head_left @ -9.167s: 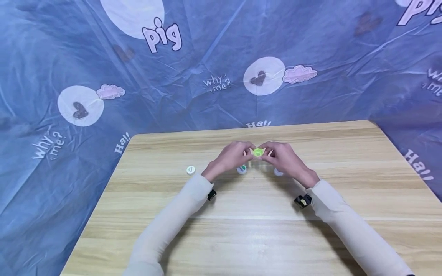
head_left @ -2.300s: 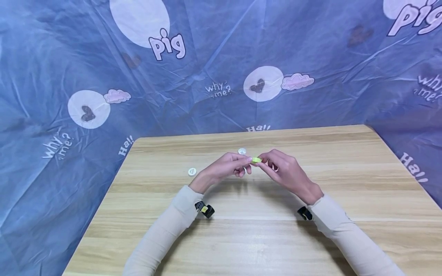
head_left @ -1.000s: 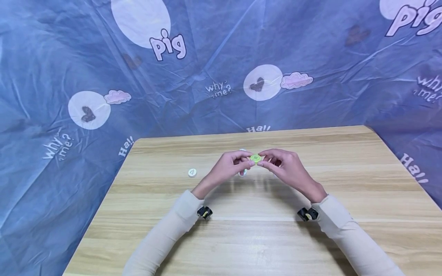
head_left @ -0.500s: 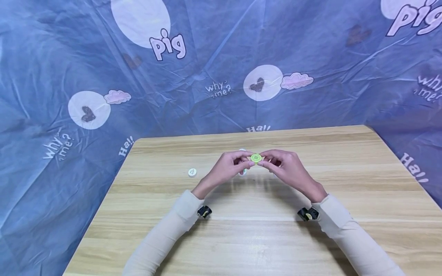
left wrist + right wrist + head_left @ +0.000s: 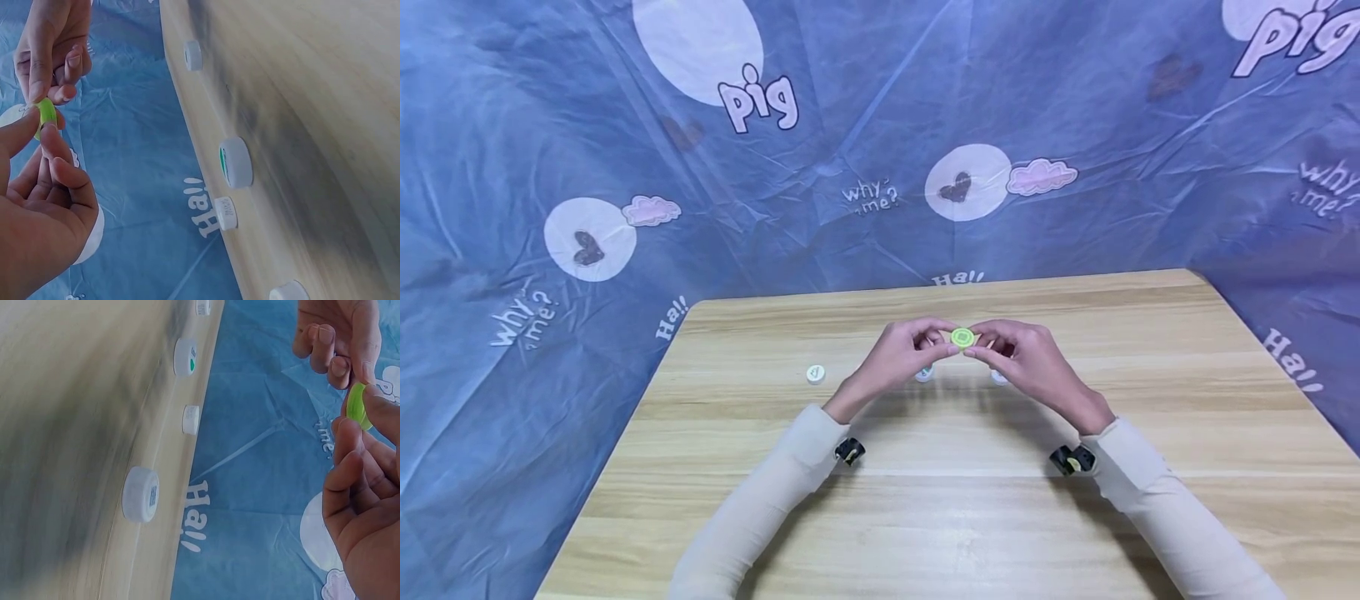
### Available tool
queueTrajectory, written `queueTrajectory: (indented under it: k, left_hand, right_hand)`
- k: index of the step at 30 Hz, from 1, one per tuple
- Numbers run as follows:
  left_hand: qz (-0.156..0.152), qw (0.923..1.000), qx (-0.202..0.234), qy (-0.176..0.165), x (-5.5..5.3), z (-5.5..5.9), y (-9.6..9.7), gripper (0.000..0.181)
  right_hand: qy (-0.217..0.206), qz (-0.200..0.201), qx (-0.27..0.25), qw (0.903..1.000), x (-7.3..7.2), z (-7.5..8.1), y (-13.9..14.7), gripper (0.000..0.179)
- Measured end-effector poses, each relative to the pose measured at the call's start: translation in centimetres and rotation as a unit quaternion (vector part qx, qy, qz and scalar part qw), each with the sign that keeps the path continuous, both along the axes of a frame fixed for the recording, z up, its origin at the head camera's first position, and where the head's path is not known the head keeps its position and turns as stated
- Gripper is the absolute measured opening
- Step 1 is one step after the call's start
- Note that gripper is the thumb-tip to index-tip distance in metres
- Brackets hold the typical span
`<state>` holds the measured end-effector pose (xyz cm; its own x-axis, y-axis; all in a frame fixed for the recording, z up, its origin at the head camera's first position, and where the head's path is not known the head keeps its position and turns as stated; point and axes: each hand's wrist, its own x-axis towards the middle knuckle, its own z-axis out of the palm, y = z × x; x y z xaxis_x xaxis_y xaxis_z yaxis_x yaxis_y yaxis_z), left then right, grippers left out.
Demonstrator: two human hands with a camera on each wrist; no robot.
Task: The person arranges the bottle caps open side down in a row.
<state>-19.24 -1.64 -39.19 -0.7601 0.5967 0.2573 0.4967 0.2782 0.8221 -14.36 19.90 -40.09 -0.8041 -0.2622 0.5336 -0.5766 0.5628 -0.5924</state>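
Note:
A bright green bottle cap (image 5: 962, 337) is held up above the table between both hands, its round patterned face showing in the head view. My left hand (image 5: 898, 357) pinches its left edge between thumb and forefinger. At the opposite edge, thumb and forefinger of my right hand (image 5: 1036, 363) pinch it too. Both wrist views show the cap (image 5: 46, 116) nearly edge-on, with the other fingers curled loosely beneath. Below the hands lies a white cap with a green mark (image 5: 237, 162), partly hidden by my left hand in the head view.
Several white caps lie on the wooden table (image 5: 925, 517): one at the left (image 5: 816, 374), and one partly behind the right hand (image 5: 998, 377). A smaller white cap (image 5: 191, 419) sits near the far edge. Blue printed cloth (image 5: 820, 233) hangs behind the table.
The green cap was tilted edge-on about two seconds ago; its patterned face now points toward the head camera. Over the last half second, both hands have risen slightly with it.

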Motion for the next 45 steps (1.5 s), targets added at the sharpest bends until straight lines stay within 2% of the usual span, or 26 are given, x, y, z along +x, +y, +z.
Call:
queueTrajectory:
  k: [6,15,27,32,38,45]
  left_hand:
    - [-0.006,0.9999,-0.009,-0.002,-0.3,0.1,0.0,0.034]
    - [-0.005,0.9989,-0.045,0.008,-0.1,-0.2,-1.5,0.029]
    - [-0.004,0.9933,-0.114,-0.022,0.8,-1.5,-3.8,0.027]
    - [-0.014,0.9907,-0.135,-0.014,1.1,-2.0,-4.3,0.024]
    - [-0.028,0.9841,-0.175,0.008,1.1,-3.1,-4.6,0.022]
    - [-0.021,0.9797,-0.199,-0.007,1.3,-3.7,-4.6,0.021]
  right_hand:
    - [0.004,0.000,0.003,1.0000,-0.3,0.1,-0.1,0.024]
    - [-0.033,0.018,0.024,0.9990,-0.3,0.0,-1.4,0.026]
    - [-0.103,0.048,0.080,0.9903,-0.3,-1.0,-3.6,0.021]
    - [-0.120,0.061,0.095,0.9863,-0.3,-1.7,-4.2,0.019]
    - [-0.144,0.085,0.121,0.9785,-0.4,-2.5,-4.8,0.018]
    - [-0.154,0.107,0.134,0.9731,-0.5,-3.1,-5.3,0.012]
